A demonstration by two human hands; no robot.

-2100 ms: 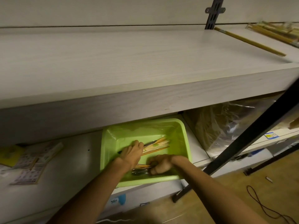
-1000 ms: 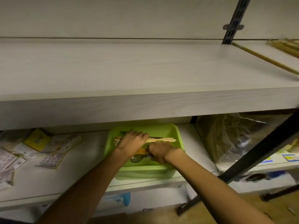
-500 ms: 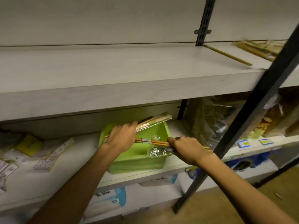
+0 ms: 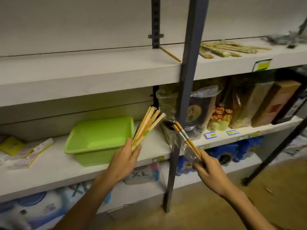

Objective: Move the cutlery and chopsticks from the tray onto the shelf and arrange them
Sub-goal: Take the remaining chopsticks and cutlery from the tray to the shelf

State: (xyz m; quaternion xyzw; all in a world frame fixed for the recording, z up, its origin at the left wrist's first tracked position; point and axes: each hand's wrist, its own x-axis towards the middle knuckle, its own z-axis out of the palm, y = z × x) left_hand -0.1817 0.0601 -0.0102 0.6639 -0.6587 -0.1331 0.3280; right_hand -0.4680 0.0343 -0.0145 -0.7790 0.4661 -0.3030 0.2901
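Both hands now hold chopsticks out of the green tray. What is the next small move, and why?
Probably raise both bundles to the upper shelf, beside the chopsticks already there. The left hand and right hand are full, and the green tray looks empty.

Left hand (image 4: pixel 125 158); right hand (image 4: pixel 208 170); both gripping

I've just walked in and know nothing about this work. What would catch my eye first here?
Two hands raised before the shelves: the left hand grips a fan of chopsticks, the right hand a plastic-wrapped pair. Behind them a bright green tray sits on the middle shelf, and more chopsticks lie on the upper shelf, right.
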